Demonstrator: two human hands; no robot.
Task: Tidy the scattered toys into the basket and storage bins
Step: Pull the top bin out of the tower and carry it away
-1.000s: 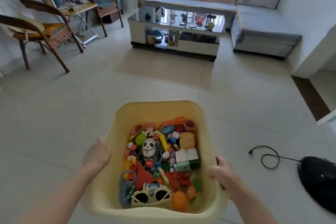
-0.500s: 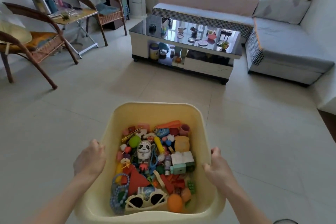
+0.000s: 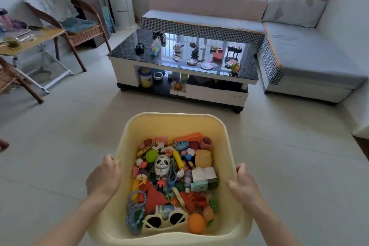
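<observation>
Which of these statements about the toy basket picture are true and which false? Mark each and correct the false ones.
1. Both hands grip the yellow basket by its side rims. True: left hand, right hand.
2. The basket is empty. False: it holds many toys, among them a panda figure.
3. Small toys lie on the coffee table. True.
4. White sunglasses sit on the sofa. False: they lie in the basket, at its near end.
</observation>
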